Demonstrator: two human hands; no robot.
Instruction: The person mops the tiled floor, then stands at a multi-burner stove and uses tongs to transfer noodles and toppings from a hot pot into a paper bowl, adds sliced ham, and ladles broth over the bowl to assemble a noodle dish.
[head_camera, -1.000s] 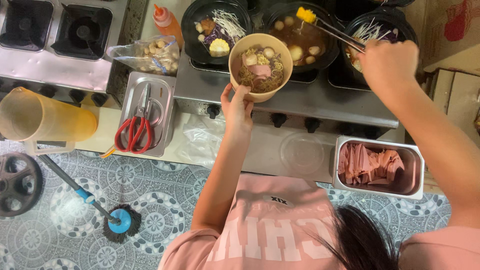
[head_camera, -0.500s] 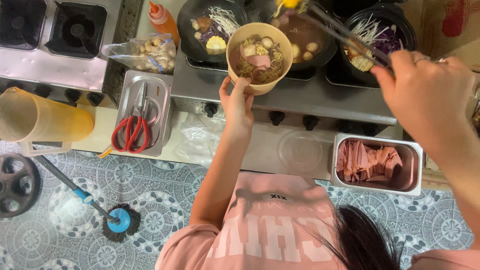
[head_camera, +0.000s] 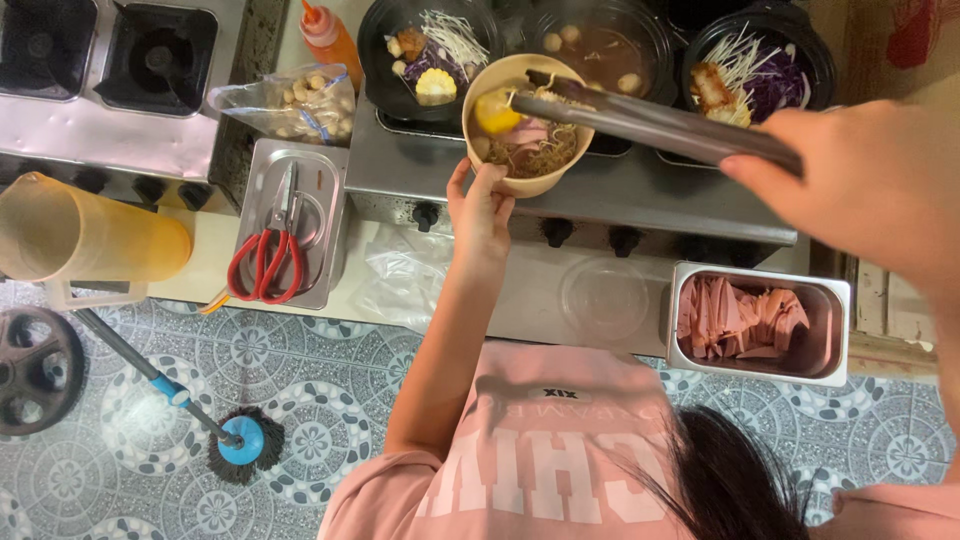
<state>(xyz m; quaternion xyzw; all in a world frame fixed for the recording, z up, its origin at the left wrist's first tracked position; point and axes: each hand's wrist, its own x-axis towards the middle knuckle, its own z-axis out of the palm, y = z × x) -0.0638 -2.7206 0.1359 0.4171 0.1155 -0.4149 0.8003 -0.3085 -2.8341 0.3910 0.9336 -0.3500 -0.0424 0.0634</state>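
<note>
My left hand (head_camera: 480, 215) holds a tan paper bowl (head_camera: 530, 170) from below, over the steel cooker top (head_camera: 640, 195). The bowl holds noodles, pink meat slices and other pieces. My right hand (head_camera: 870, 190), large and close to the camera at the right, grips long dark tongs (head_camera: 650, 122). The tongs reach left across the bowl, and their tips pinch a yellow piece of food (head_camera: 497, 112) at the bowl's left rim.
Three black pots (head_camera: 395, 75) of broth, vegetables and balls stand behind the bowl. A steel tray of sliced pink meat (head_camera: 750, 320) is at the right. A tray with red scissors (head_camera: 270, 255), an orange jug (head_camera: 90, 240), a bag of balls (head_camera: 295, 100) and a mop (head_camera: 235, 445) lie left.
The tongs have swung from the pots at the back down to the bowl, bringing a yellow piece with them. My right hand has come nearer the camera. The bowl stays held.
</note>
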